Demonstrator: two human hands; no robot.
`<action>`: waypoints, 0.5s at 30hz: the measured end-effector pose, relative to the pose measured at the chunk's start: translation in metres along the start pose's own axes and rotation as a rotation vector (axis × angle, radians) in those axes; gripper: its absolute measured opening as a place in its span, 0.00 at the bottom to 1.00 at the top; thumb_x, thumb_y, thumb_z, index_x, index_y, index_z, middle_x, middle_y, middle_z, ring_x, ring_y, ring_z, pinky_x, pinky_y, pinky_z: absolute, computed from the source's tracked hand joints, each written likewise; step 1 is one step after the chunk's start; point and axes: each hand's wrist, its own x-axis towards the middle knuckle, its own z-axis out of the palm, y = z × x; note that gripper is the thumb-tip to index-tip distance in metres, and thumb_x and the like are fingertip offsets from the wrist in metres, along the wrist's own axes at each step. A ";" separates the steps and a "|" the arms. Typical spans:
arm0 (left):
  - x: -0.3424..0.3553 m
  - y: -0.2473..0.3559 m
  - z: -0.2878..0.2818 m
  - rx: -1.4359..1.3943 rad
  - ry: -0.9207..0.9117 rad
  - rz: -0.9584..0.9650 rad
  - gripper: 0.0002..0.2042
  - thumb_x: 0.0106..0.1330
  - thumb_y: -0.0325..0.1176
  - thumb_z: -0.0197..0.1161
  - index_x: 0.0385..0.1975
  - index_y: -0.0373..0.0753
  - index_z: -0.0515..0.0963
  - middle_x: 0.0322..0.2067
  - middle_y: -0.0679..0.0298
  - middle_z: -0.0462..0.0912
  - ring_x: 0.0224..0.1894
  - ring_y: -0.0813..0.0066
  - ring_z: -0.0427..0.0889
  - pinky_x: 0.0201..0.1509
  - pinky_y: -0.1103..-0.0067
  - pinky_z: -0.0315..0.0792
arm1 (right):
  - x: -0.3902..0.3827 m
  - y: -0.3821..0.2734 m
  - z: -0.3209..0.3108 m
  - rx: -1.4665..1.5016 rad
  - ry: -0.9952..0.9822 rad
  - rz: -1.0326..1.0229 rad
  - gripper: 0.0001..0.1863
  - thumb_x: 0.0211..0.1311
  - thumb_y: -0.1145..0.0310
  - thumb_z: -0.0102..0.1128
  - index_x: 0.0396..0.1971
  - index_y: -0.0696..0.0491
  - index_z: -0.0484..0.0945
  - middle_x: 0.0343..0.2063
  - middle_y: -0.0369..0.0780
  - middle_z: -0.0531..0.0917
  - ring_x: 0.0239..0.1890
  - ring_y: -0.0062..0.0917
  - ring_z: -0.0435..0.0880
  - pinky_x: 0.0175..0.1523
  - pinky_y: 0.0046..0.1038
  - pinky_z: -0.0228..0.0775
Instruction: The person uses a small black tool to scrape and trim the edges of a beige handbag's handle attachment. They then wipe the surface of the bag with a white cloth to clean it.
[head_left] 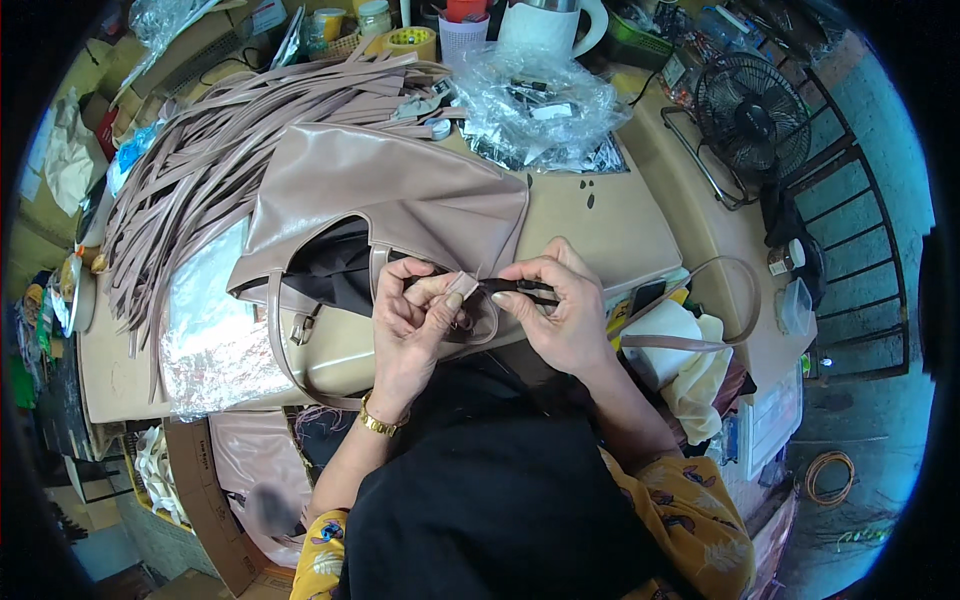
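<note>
My left hand [408, 330] pinches a small folded end of a taupe leather strap [462, 285] between thumb and fingers, just below the middle of the view. My right hand [555, 305] grips a small dark tool [515, 285], which looks like snips or pliers, with its tip at the strap end. A taupe leather bag [395, 175] lies just beyond my hands, its dark lining [325, 260] showing through the opening. A strap loop with a metal buckle [300, 330] hangs to the left of my left hand.
A tan padded worktop [590, 230] carries many loose straps [190, 190], a plastic-wrapped bundle [540, 100] and a clear sheet [225, 355]. A fan [750, 125] stands at right near a railing [860, 260]. White cloths [680, 350] lie right; a cardboard box [215, 500] sits below left.
</note>
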 end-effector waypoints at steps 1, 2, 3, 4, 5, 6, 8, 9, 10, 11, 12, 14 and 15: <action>0.000 -0.001 0.000 -0.003 -0.003 0.002 0.16 0.68 0.19 0.59 0.51 0.36 0.62 0.44 0.55 0.83 0.38 0.79 0.81 0.41 0.83 0.77 | 0.001 -0.001 -0.001 -0.011 -0.016 0.016 0.11 0.51 0.70 0.74 0.34 0.55 0.84 0.28 0.38 0.75 0.28 0.26 0.78 0.33 0.26 0.72; 0.000 -0.001 0.000 -0.005 -0.005 0.005 0.16 0.68 0.19 0.60 0.51 0.36 0.62 0.44 0.55 0.83 0.38 0.79 0.81 0.41 0.83 0.77 | 0.001 -0.001 -0.001 -0.021 -0.033 0.032 0.11 0.51 0.70 0.74 0.34 0.55 0.84 0.27 0.37 0.75 0.28 0.26 0.78 0.33 0.26 0.72; 0.000 -0.002 0.000 -0.007 -0.007 0.008 0.17 0.68 0.19 0.60 0.51 0.36 0.62 0.44 0.55 0.83 0.38 0.79 0.81 0.41 0.83 0.77 | 0.002 0.000 0.000 -0.017 -0.033 0.033 0.11 0.51 0.69 0.74 0.34 0.55 0.84 0.28 0.38 0.75 0.28 0.26 0.78 0.33 0.26 0.72; 0.000 -0.002 0.000 -0.012 -0.005 0.007 0.16 0.68 0.19 0.60 0.51 0.36 0.62 0.44 0.55 0.83 0.37 0.79 0.81 0.41 0.83 0.76 | 0.002 0.000 0.000 -0.012 -0.033 0.032 0.11 0.51 0.69 0.74 0.34 0.55 0.84 0.28 0.38 0.75 0.28 0.26 0.78 0.33 0.25 0.72; 0.000 -0.001 0.000 -0.017 -0.002 0.007 0.16 0.68 0.20 0.60 0.50 0.37 0.62 0.43 0.56 0.83 0.37 0.80 0.81 0.40 0.84 0.76 | 0.003 0.001 0.001 -0.008 -0.033 0.031 0.11 0.51 0.69 0.74 0.34 0.56 0.84 0.28 0.38 0.75 0.28 0.25 0.78 0.33 0.25 0.72; 0.000 -0.001 0.001 -0.021 0.001 0.007 0.16 0.68 0.20 0.60 0.50 0.37 0.62 0.43 0.56 0.83 0.37 0.80 0.81 0.40 0.84 0.76 | 0.003 0.001 0.001 0.002 -0.037 0.038 0.11 0.51 0.69 0.74 0.34 0.56 0.84 0.28 0.38 0.75 0.28 0.26 0.78 0.33 0.25 0.72; 0.000 -0.001 -0.002 0.007 0.009 -0.018 0.16 0.68 0.21 0.61 0.50 0.37 0.63 0.43 0.56 0.84 0.36 0.80 0.80 0.39 0.85 0.75 | 0.004 0.002 0.002 0.023 -0.043 0.051 0.11 0.51 0.69 0.74 0.34 0.56 0.84 0.28 0.38 0.75 0.29 0.26 0.78 0.33 0.25 0.72; -0.001 -0.002 -0.003 0.021 0.013 -0.030 0.16 0.68 0.21 0.61 0.50 0.37 0.63 0.42 0.57 0.84 0.35 0.81 0.80 0.38 0.85 0.74 | 0.004 0.002 0.002 0.025 -0.041 0.046 0.11 0.52 0.69 0.74 0.34 0.56 0.84 0.28 0.38 0.75 0.29 0.26 0.78 0.33 0.25 0.71; -0.001 -0.001 -0.002 0.010 0.016 -0.032 0.16 0.68 0.21 0.61 0.50 0.38 0.63 0.42 0.57 0.84 0.35 0.81 0.80 0.37 0.86 0.74 | 0.004 0.003 0.002 0.029 -0.039 0.041 0.11 0.52 0.69 0.74 0.34 0.56 0.84 0.28 0.38 0.75 0.29 0.26 0.78 0.33 0.25 0.71; -0.001 -0.001 -0.002 -0.002 0.019 -0.034 0.17 0.68 0.22 0.62 0.50 0.38 0.63 0.42 0.57 0.84 0.34 0.81 0.80 0.37 0.86 0.73 | 0.004 0.003 0.003 0.032 -0.037 0.036 0.12 0.52 0.69 0.74 0.34 0.56 0.84 0.28 0.38 0.75 0.30 0.26 0.78 0.34 0.25 0.71; -0.001 0.000 -0.001 -0.013 0.023 -0.036 0.17 0.68 0.22 0.62 0.50 0.38 0.63 0.42 0.57 0.84 0.34 0.82 0.80 0.36 0.87 0.72 | 0.004 0.005 0.003 0.066 -0.047 0.050 0.12 0.52 0.68 0.73 0.35 0.57 0.84 0.29 0.38 0.75 0.30 0.25 0.78 0.34 0.25 0.71; 0.000 -0.002 -0.002 -0.047 0.031 -0.050 0.17 0.67 0.23 0.63 0.50 0.39 0.63 0.41 0.57 0.84 0.33 0.82 0.80 0.35 0.87 0.72 | 0.003 0.008 0.005 0.134 -0.069 0.077 0.12 0.52 0.68 0.73 0.35 0.57 0.84 0.29 0.38 0.75 0.31 0.24 0.78 0.35 0.25 0.71; 0.000 -0.003 -0.002 -0.065 0.035 -0.056 0.17 0.67 0.23 0.63 0.50 0.39 0.64 0.41 0.58 0.84 0.33 0.82 0.79 0.35 0.87 0.71 | 0.004 0.009 0.005 0.146 -0.078 0.079 0.12 0.52 0.68 0.73 0.35 0.58 0.84 0.29 0.38 0.75 0.32 0.24 0.78 0.35 0.24 0.71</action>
